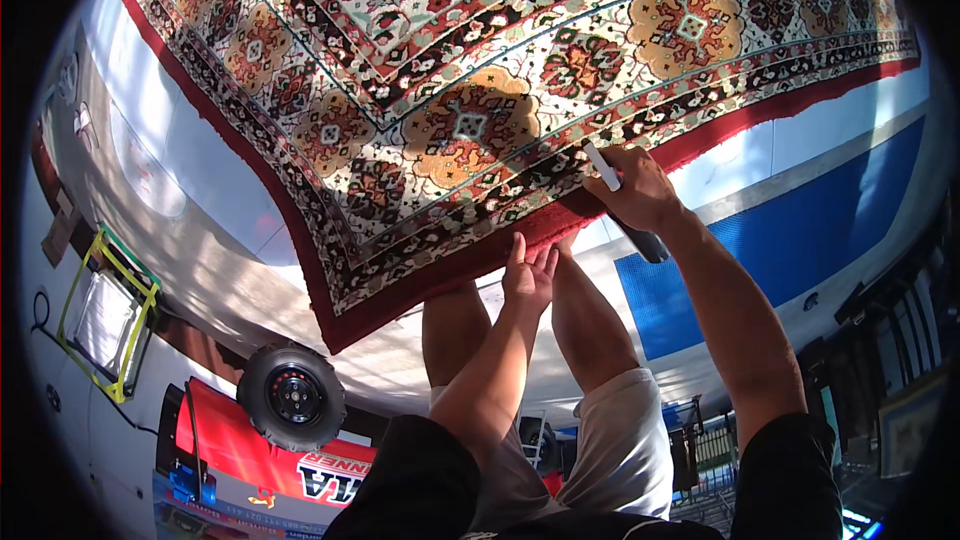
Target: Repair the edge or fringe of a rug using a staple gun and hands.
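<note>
A large patterned rug (470, 127) in cream, black and ochre, edged with a red border (450, 270), fills the upper part of the view. My left hand (528, 278) is palm up at the near red edge. Its thumb lies against the border, and the fingers are apart, not wrapped round the rug. To the right, my right hand (632, 190) is closed round a hand tool (645, 243) with a dark body and a white bar-shaped part. The tool is over the red edge; my fingers hide its middle, so its exact kind cannot be told.
The rug lies over a pale surface (150, 150) with sunlit patches. A blue mat (770, 240) is on the right. At lower left are a black wheel (292, 396), a red panel (225, 430) and a yellow-green frame (125, 320). My legs (590, 320) are just below the rug's edge.
</note>
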Demonstrator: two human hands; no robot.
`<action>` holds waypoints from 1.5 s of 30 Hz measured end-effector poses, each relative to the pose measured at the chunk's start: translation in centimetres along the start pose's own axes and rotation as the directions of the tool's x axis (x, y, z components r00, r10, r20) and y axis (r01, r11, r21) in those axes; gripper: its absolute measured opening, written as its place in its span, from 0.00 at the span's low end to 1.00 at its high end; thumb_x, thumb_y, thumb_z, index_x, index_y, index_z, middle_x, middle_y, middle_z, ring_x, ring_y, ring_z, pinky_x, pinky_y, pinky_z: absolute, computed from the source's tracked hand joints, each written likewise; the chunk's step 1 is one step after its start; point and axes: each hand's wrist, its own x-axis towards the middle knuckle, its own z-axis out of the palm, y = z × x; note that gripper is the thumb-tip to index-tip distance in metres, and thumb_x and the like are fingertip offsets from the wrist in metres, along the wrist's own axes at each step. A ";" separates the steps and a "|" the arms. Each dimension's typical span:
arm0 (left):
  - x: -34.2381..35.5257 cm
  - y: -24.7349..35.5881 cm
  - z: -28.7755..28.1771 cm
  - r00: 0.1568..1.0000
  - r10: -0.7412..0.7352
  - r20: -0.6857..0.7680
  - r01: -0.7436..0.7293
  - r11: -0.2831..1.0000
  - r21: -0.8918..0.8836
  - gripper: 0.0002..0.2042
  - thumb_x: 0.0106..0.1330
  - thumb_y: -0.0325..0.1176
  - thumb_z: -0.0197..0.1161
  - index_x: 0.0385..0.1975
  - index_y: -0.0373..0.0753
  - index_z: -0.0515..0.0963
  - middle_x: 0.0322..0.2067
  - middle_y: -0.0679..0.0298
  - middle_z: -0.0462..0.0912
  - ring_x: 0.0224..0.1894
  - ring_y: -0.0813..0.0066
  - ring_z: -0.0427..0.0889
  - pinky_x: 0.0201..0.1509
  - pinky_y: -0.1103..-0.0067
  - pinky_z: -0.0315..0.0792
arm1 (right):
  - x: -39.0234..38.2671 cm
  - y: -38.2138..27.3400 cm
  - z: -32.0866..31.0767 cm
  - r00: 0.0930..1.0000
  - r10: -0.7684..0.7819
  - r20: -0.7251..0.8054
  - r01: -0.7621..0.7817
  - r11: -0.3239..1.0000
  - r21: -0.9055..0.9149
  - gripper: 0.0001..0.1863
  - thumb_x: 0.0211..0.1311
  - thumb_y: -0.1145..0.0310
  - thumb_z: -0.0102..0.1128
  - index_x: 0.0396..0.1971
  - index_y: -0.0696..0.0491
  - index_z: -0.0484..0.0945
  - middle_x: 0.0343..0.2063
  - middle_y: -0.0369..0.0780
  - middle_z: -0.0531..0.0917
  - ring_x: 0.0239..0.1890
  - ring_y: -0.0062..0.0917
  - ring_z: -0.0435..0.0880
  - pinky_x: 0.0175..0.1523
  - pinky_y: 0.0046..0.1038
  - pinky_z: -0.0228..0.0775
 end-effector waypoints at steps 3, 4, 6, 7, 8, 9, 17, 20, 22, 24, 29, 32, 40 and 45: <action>-0.6 1.1 1.0 0.997 0.037 0.070 -0.044 0.995 0.091 0.17 0.66 0.47 0.63 0.47 0.44 0.76 0.44 0.67 0.81 0.49 0.72 0.78 0.61 0.71 0.69 | 0.4 -2.3 -0.3 0.999 0.038 0.004 -0.038 0.997 -0.060 0.21 0.55 0.55 0.63 0.43 0.54 0.80 0.33 0.50 0.84 0.39 0.43 0.83 0.50 0.41 0.74; -1.1 1.6 1.2 0.996 0.047 0.075 -0.058 0.986 0.156 0.16 0.67 0.45 0.63 0.48 0.42 0.76 0.45 0.65 0.81 0.50 0.71 0.79 0.61 0.71 0.70 | 0.7 -3.2 -0.3 0.998 0.066 0.022 -0.063 0.991 -0.115 0.21 0.55 0.54 0.62 0.43 0.53 0.80 0.34 0.50 0.83 0.40 0.44 0.83 0.50 0.41 0.74; -2.3 2.1 1.4 0.996 0.070 0.061 -0.084 0.962 0.260 0.17 0.68 0.42 0.62 0.50 0.39 0.74 0.44 0.63 0.81 0.47 0.69 0.81 0.56 0.70 0.74 | 2.0 -2.6 0.7 0.999 0.004 0.042 0.004 0.979 -0.205 0.20 0.55 0.54 0.61 0.43 0.52 0.80 0.39 0.51 0.82 0.44 0.46 0.81 0.51 0.43 0.74; -2.9 2.2 1.5 0.992 0.108 0.068 -0.123 0.954 0.275 0.17 0.68 0.41 0.63 0.50 0.38 0.74 0.44 0.62 0.81 0.45 0.69 0.82 0.53 0.71 0.76 | 2.7 -2.3 1.6 0.973 -0.206 -0.106 0.180 0.959 -0.220 0.17 0.54 0.57 0.61 0.38 0.53 0.80 0.33 0.50 0.81 0.39 0.45 0.81 0.47 0.43 0.73; -3.6 2.5 1.4 0.987 0.149 0.067 -0.162 0.944 0.288 0.18 0.68 0.41 0.64 0.50 0.37 0.74 0.44 0.62 0.81 0.43 0.69 0.83 0.50 0.73 0.77 | 3.5 -2.6 2.3 0.882 -0.406 -0.238 0.347 0.903 -0.253 0.15 0.54 0.59 0.61 0.34 0.55 0.79 0.27 0.49 0.81 0.35 0.45 0.81 0.43 0.43 0.73; -4.8 3.0 2.1 0.987 0.152 0.056 -0.162 0.935 0.316 0.19 0.67 0.40 0.65 0.51 0.36 0.74 0.43 0.60 0.82 0.41 0.69 0.84 0.47 0.74 0.79 | 4.7 -3.7 1.5 0.970 -0.244 -0.018 0.236 0.954 -0.185 0.14 0.53 0.60 0.61 0.33 0.55 0.78 0.26 0.48 0.81 0.34 0.45 0.82 0.43 0.43 0.74; -11.1 3.3 4.4 0.900 0.360 0.244 -0.429 0.828 0.360 0.14 0.69 0.31 0.61 0.49 0.28 0.75 0.44 0.57 0.81 0.36 0.69 0.86 0.43 0.77 0.82 | 10.5 -13.1 -2.1 0.975 -0.175 0.137 0.217 0.882 -0.418 0.14 0.53 0.60 0.59 0.32 0.56 0.78 0.26 0.48 0.82 0.32 0.45 0.82 0.42 0.43 0.73; -11.8 5.0 6.0 0.912 0.319 0.259 -0.402 0.825 0.397 0.13 0.69 0.32 0.60 0.46 0.29 0.77 0.42 0.57 0.83 0.35 0.69 0.86 0.41 0.78 0.81 | 11.5 -16.7 -2.6 0.986 -0.166 0.012 0.156 0.897 -0.414 0.12 0.52 0.62 0.60 0.32 0.55 0.77 0.26 0.48 0.82 0.32 0.44 0.82 0.42 0.43 0.73; -12.0 6.5 6.8 0.903 0.358 0.236 -0.421 0.842 0.337 0.17 0.69 0.36 0.60 0.45 0.25 0.76 0.38 0.55 0.84 0.33 0.69 0.87 0.39 0.78 0.79 | 12.6 -19.1 -2.3 0.990 -0.134 0.047 0.141 0.905 -0.401 0.12 0.52 0.63 0.59 0.32 0.55 0.77 0.27 0.48 0.82 0.32 0.44 0.82 0.41 0.43 0.72; -12.3 8.1 7.5 0.912 0.322 0.255 -0.404 0.818 0.410 0.17 0.69 0.36 0.61 0.45 0.25 0.75 0.38 0.54 0.84 0.33 0.68 0.87 0.38 0.79 0.79 | 13.7 -21.3 -2.3 0.983 -0.147 0.114 0.180 0.901 -0.395 0.12 0.53 0.62 0.58 0.32 0.55 0.76 0.26 0.48 0.81 0.32 0.43 0.82 0.42 0.43 0.72; -13.4 9.8 8.4 0.958 0.159 0.239 -0.249 0.873 0.418 0.15 0.69 0.36 0.60 0.45 0.28 0.77 0.39 0.55 0.84 0.32 0.69 0.87 0.36 0.78 0.78 | 16.9 -26.6 0.5 0.980 -0.157 0.120 0.195 0.867 -0.459 0.13 0.54 0.62 0.56 0.36 0.52 0.79 0.29 0.45 0.82 0.33 0.40 0.82 0.43 0.40 0.73; -14.3 10.1 9.0 0.955 0.127 0.270 -0.240 0.863 0.444 0.17 0.69 0.39 0.60 0.45 0.28 0.77 0.37 0.53 0.85 0.32 0.69 0.87 0.38 0.77 0.78 | 19.0 -31.6 2.0 0.986 -0.099 0.136 0.151 0.871 -0.468 0.22 0.56 0.58 0.58 0.49 0.51 0.78 0.37 0.47 0.83 0.41 0.40 0.83 0.51 0.41 0.73; -15.8 11.6 9.9 0.892 0.248 0.377 -0.443 0.638 0.629 0.16 0.67 0.48 0.56 0.41 0.43 0.82 0.33 0.51 0.84 0.40 0.47 0.81 0.45 0.61 0.72 | 24.6 -43.8 5.4 0.951 -0.278 0.138 0.311 0.841 -0.443 0.17 0.53 0.59 0.59 0.40 0.52 0.81 0.31 0.47 0.84 0.36 0.42 0.83 0.47 0.40 0.73; -16.6 13.0 13.4 0.909 0.250 0.335 -0.394 0.777 0.491 0.14 0.67 0.45 0.56 0.38 0.41 0.81 0.31 0.52 0.84 0.40 0.48 0.82 0.44 0.60 0.73 | 27.8 -43.0 4.0 0.860 -0.499 0.106 0.491 0.752 -0.439 0.19 0.53 0.62 0.61 0.45 0.53 0.79 0.34 0.46 0.84 0.39 0.39 0.83 0.48 0.40 0.73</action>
